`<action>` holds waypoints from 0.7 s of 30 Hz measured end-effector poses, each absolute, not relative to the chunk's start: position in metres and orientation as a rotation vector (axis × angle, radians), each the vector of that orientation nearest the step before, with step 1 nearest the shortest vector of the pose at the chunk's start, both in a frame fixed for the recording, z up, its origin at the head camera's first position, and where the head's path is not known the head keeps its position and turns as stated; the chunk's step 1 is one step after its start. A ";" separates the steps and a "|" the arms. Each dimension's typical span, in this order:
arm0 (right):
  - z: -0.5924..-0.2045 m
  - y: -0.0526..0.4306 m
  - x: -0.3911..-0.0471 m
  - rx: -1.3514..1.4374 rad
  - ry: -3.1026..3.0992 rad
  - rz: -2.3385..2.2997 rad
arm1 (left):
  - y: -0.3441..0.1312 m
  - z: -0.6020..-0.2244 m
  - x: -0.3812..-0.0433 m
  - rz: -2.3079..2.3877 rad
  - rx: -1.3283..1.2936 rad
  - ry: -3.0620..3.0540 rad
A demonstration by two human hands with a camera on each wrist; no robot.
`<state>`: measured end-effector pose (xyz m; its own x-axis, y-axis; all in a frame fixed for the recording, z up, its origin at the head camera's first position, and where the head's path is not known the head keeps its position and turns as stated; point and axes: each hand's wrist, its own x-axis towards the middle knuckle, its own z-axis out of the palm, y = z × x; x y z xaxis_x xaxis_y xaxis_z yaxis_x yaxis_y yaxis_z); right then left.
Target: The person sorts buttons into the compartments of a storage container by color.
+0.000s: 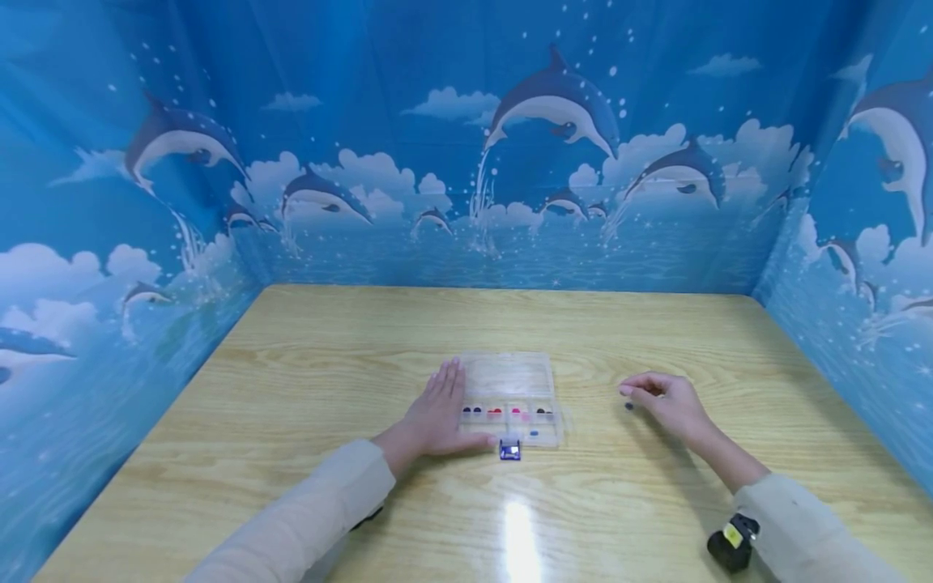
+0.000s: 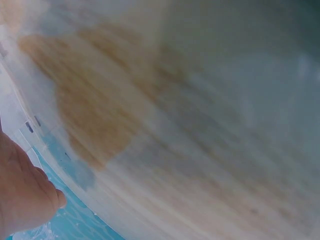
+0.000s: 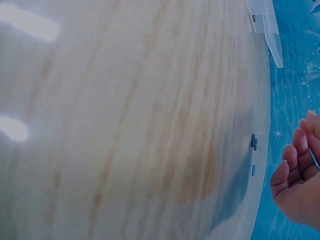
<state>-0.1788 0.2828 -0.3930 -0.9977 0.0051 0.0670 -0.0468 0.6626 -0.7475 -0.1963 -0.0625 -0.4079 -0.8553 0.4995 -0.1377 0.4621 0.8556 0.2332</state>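
Note:
A clear plastic compartment box (image 1: 510,421) lies open with its transparent lid (image 1: 509,374) folded back. Small dark, red, pink and black pieces sit in its rear compartments, and a blue piece (image 1: 534,433) in a front one. My left hand (image 1: 440,413) rests along the box's left side, fingers straight and thumb stretched along the front edge. To the right of the box, my right hand (image 1: 666,402) hovers with thumb and index fingertips together; whether they pinch anything is too small to tell. Just below them a small dark piece (image 1: 629,406) appears on the table.
A small shiny dark blue object (image 1: 510,449) lies at the box's front edge. In the right wrist view, dark pieces (image 3: 254,142) and a blue piece (image 3: 253,170) lie on the wooden table (image 1: 350,324). A dolphin-print curtain (image 1: 437,121) encloses the back and sides.

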 end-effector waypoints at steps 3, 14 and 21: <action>-0.393 0.285 -0.180 0.022 -2.807 1.248 | -0.063 -0.408 -0.196 0.289 0.744 2.840; -0.392 0.293 -0.187 0.025 -2.734 1.226 | -0.063 -0.409 -0.197 0.281 0.752 2.844; -0.395 0.299 -0.192 -0.015 -2.757 1.233 | -0.063 -0.409 -0.197 0.266 0.755 2.844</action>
